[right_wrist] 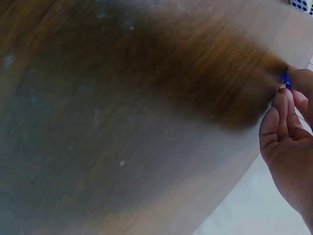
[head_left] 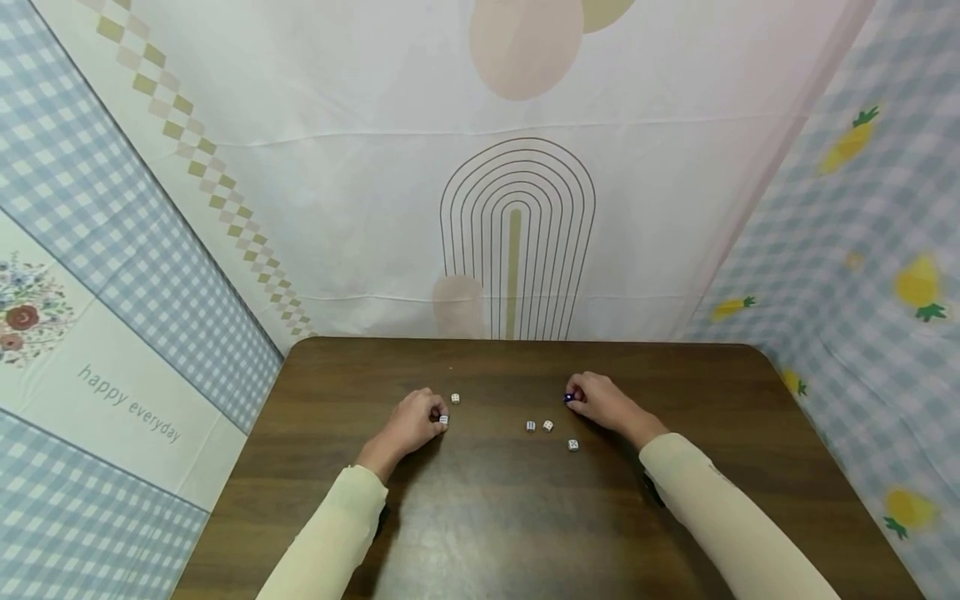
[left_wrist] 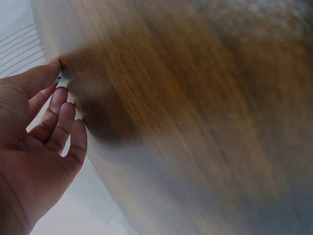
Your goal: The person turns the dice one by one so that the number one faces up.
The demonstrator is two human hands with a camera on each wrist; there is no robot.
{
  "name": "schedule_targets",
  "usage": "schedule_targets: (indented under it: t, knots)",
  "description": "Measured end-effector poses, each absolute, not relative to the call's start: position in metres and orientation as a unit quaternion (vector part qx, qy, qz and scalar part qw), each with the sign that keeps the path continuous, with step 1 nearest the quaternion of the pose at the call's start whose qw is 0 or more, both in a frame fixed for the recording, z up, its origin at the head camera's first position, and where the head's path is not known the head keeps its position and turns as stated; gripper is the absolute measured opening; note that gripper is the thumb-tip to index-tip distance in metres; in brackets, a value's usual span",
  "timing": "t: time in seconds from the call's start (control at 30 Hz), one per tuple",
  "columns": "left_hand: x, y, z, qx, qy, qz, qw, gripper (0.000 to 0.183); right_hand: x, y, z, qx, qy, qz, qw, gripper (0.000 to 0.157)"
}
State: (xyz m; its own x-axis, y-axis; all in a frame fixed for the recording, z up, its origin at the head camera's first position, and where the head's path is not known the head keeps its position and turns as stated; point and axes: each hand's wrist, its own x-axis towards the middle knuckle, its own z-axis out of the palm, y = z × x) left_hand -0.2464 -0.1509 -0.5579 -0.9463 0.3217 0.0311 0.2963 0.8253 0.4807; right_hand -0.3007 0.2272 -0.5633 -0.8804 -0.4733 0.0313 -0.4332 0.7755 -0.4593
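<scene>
Between thumb and fingertips my left hand (head_left: 411,421) pinches a white die (head_left: 444,420) at the tabletop. Just beyond it lies another white die (head_left: 455,399). My right hand (head_left: 602,402) pinches a dark blue die (head_left: 568,397), which shows as a bit of blue at the fingertips in the right wrist view. To the left of and nearer than that hand, a white die with bluish pips (head_left: 531,426) sits beside a white die with dark pips (head_left: 548,426). A third white die (head_left: 573,446) lies closer to me. In the left wrist view the fingers mostly cover the held die.
The dark brown wooden table (head_left: 480,517) has rounded far corners. A white printed cloth (head_left: 360,208) hangs behind its far edge. Checked blue cloths hang along the left (head_left: 150,183) and right (head_left: 840,333) sides.
</scene>
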Motion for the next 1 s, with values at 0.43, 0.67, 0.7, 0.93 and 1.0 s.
schedule_targets:
  t: [0.43, 0.67, 0.7, 0.93, 1.0]
  knots:
    - [-0.247, -0.152, -0.557, 0.165, 0.954, 0.250, 0.019, 0.017, -0.300, 0.228, -0.561, -0.231, 0.942, -0.240, 0.045, 0.023]
    - [-0.247, -0.152, -0.559, 0.168, 0.954, 0.247, 0.020, 0.017, -0.286, 0.245, -0.560, -0.210, 0.943, -0.256, 0.042, 0.035]
    - [-0.247, -0.152, -0.559, 0.169, 0.954, 0.246, 0.018, 0.017, -0.284, 0.247, -0.560, -0.208, 0.942, -0.261, 0.042, 0.035]
    - [-0.248, -0.153, -0.559, 0.168, 0.954, 0.247, 0.020, 0.018, -0.267, 0.251, -0.558, -0.210, 0.932, -0.291, 0.050, 0.030]
    - [-0.248, -0.153, -0.559, 0.167, 0.954, 0.248, 0.023, 0.018, -0.261, 0.252, -0.558, -0.222, 0.929, -0.293, 0.046, 0.028]
